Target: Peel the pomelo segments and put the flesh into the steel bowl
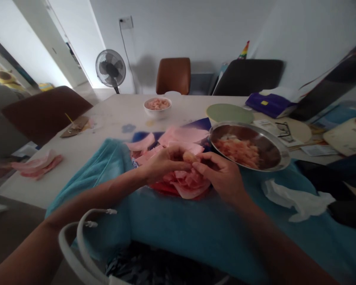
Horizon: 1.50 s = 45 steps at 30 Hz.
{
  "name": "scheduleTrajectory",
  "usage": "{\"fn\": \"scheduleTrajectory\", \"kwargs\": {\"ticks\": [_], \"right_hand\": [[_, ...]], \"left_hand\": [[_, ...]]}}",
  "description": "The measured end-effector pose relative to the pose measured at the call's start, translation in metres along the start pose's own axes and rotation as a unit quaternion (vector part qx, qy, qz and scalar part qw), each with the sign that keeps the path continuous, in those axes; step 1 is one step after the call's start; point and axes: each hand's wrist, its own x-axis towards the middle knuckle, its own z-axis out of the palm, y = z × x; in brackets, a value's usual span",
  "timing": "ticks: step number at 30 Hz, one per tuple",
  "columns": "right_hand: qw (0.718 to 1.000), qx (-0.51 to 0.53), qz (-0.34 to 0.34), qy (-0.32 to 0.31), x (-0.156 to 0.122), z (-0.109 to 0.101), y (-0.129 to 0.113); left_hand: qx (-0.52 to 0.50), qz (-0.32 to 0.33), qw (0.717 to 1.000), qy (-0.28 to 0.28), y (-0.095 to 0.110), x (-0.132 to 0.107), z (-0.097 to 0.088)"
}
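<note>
Both my hands meet over the middle of the table's near side, fingers curled around a small pale-orange piece of fruit (190, 157), which looks like a pomelo segment. My left hand (163, 163) grips it from the left, thumb along its near side. From the right, my right hand (222, 174) pinches it between thumb and fingertips. Below and behind them lies a heap of pink peel and membrane (185, 184), on red and blue wrapping. To the right, a steel bowl (277, 158) holds loose orange-pink pulp (237, 150).
A white bowl of pulp (157, 114) stands farther back. Teal cloth (166, 221) covers the near edge. Crumpled tissue (296, 198) lies right, pink peel (38, 164) left. A green round mat (230, 113), purple tissue pack (269, 103) and glasses (283, 130) sit back right.
</note>
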Motion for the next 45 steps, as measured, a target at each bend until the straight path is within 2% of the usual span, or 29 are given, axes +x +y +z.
{"fn": "scheduleTrajectory", "kwargs": {"ticks": [4,10,13,18,21,25,28,33,37,39,42,45], "right_hand": [[0.998,0.042,0.041,-0.01,0.0,0.0,-0.003],[0.967,0.197,0.16,-0.032,0.002,0.001,-0.002],[0.946,0.253,0.196,-0.042,0.002,0.003,-0.003],[0.932,0.272,0.215,-0.106,0.002,0.002,-0.006],[0.928,0.266,0.211,-0.153,0.004,-0.002,-0.006],[0.928,0.274,0.2,-0.155,0.006,-0.007,-0.001],[0.928,0.296,0.2,-0.109,0.008,-0.006,0.004],[0.936,0.294,0.192,-0.039,0.008,-0.001,0.006],[0.942,0.28,0.182,-0.015,0.005,0.005,0.002],[0.941,0.282,0.186,-0.009,0.002,0.008,-0.001],[0.939,0.288,0.188,-0.009,-0.002,0.011,-0.005],[0.937,0.291,0.192,-0.009,-0.002,0.011,-0.007]], "left_hand": [[0.023,0.015,0.999,0.016,-0.004,0.001,-0.003],[-0.031,-0.003,0.998,-0.055,-0.005,0.003,-0.014],[-0.068,-0.037,0.992,-0.1,-0.002,0.004,-0.018],[-0.134,-0.12,0.976,-0.123,0.002,0.004,-0.022],[-0.152,-0.148,0.967,-0.139,0.005,0.003,-0.023],[-0.17,-0.117,0.975,-0.087,0.01,0.006,-0.026],[-0.184,-0.093,0.978,-0.036,0.011,0.01,-0.028],[-0.152,-0.076,0.985,-0.021,0.005,0.009,-0.018],[-0.053,-0.034,0.998,-0.028,-0.003,0.002,-0.005],[0.036,-0.005,0.999,-0.002,-0.007,-0.001,-0.001],[0.149,0.036,0.987,0.056,-0.01,-0.003,0.002],[0.174,0.05,0.981,0.068,-0.009,-0.005,0.004]]}}
